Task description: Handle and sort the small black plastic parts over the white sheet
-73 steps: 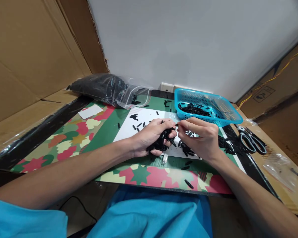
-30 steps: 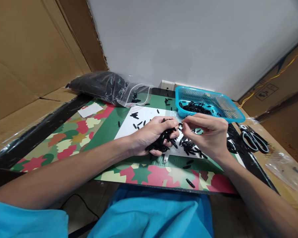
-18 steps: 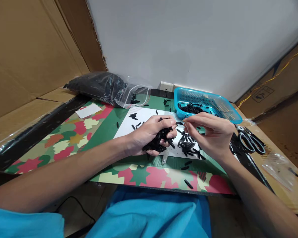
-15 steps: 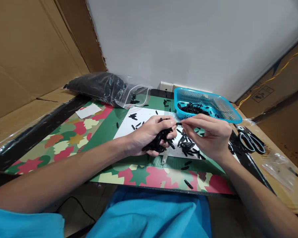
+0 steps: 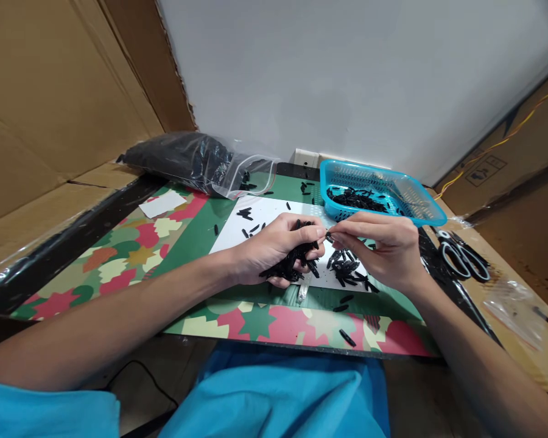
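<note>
My left hand (image 5: 281, 243) is closed round a bunch of small black elongated pieces (image 5: 292, 260), some sticking out below its fingers. Close against its thumb tip, my right hand (image 5: 381, 246) pinches one small black piece (image 5: 329, 236) between thumb and fingertips. What these pieces are exactly is too small to make out. Beneath both hands lies a white sheet (image 5: 228, 234), with a loose heap of the same black pieces (image 5: 346, 269) under my right hand.
A blue plastic basket (image 5: 415, 191) with black pieces stands behind my right hand. At the back left rests a clear zip bag (image 5: 182, 161) full of black pieces. Scissors (image 5: 461, 258) and a small plastic bag (image 5: 514, 310) lie on cardboard at the right. Cardboard walls flank the table.
My right hand has shifted slightly left and down, bringing the pinched piece nearer my left thumb. My left hand keeps its hold on the bunch.
</note>
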The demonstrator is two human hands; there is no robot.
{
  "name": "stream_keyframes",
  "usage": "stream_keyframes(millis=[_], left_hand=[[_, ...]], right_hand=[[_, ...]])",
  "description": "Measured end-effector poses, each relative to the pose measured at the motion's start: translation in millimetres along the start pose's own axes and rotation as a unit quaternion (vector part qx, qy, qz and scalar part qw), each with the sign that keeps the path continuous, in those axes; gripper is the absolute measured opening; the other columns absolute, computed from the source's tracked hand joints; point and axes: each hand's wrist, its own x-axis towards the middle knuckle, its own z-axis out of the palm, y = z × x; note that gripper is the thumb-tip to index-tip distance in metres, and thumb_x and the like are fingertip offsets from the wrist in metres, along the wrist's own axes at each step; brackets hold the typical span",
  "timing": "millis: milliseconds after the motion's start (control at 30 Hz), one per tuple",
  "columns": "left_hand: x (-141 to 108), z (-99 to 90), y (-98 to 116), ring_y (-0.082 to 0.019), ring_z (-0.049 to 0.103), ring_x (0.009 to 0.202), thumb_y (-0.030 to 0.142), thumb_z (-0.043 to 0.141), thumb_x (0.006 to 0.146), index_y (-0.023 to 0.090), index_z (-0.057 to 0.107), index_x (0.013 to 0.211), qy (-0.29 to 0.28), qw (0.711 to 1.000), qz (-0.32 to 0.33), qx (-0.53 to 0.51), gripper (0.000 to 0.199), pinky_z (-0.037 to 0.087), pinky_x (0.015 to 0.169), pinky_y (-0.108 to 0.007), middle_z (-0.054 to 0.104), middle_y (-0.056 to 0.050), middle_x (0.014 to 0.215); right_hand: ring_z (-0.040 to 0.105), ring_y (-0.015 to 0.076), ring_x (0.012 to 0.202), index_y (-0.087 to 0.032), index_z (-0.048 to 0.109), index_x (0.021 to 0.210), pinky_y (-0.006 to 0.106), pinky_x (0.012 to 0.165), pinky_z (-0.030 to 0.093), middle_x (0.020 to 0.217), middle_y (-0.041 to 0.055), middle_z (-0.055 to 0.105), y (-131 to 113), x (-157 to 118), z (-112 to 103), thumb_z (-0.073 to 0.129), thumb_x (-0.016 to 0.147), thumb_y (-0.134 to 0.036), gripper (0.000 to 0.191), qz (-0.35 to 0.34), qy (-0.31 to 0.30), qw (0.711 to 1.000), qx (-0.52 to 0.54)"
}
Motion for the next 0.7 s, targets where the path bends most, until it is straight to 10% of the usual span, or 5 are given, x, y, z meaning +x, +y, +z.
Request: stream_keyframes(millis=[300, 700], left_hand=[[4, -4.0, -5, -0.006, 0.04, 0.05, 0.048, 0.083, 0.083, 0.021, 0.053, 0.083, 0.005, 0.999, -0.031, 0.024, 0.04, 0.029, 0.029, -0.011, 0.048, 0.005, 0.077], [5, -3.8, -3, -0.006, 0.039, 0.049, 0.046, 0.08, 0.087, 0.022, 0.051, 0.084, -0.005, 0.999, -0.041, -0.016, 0.037, 0.028, 0.029, -0.01, 0.047, 0.005, 0.077]], right_hand=[[0.057, 0.0124, 0.059, -0.016, 0.078, 0.087, 0.026, 0.056, 0.044, 0.072, 0.0035, 0.068, -3, 0, 3, 0.065, 0.095, -0.01, 0.017, 0.014, -0.05, 0.999, -0.006], [0.054, 0.01, 0.057, -0.018, 0.072, 0.073, 0.024, 0.055, 0.044, 0.066, -0.0013, 0.062, -6, 1, 11, 0.067, 0.085, -0.005, 0.018, 0.029, 0.042, 0.995, -0.082]])
